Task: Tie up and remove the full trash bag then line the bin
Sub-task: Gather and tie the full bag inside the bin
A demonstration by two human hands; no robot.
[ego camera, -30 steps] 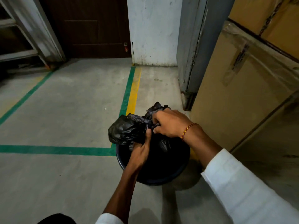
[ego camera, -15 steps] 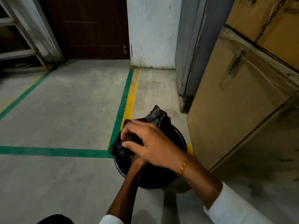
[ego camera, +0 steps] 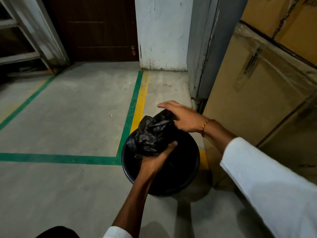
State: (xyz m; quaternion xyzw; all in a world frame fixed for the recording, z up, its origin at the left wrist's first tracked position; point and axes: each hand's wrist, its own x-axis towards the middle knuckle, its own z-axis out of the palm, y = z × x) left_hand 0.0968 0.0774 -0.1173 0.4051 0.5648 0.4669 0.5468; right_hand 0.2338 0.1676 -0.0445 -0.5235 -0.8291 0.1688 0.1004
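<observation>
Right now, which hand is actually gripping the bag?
The left hand, closed around the bag over the bin. The right hand is open, fingers spread above it.

The trash bag [ego camera: 152, 134] is thin, crinkly, shiny black plastic, the bin [ego camera: 192, 179] smooth dark plastic, and the floor [ego camera: 68, 117] rough, dull concrete.

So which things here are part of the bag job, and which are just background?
Job: black trash bag, bin, left hand gripping the bag, right hand open over it.
Background: cardboard boxes, brown door, floor lines.
</observation>
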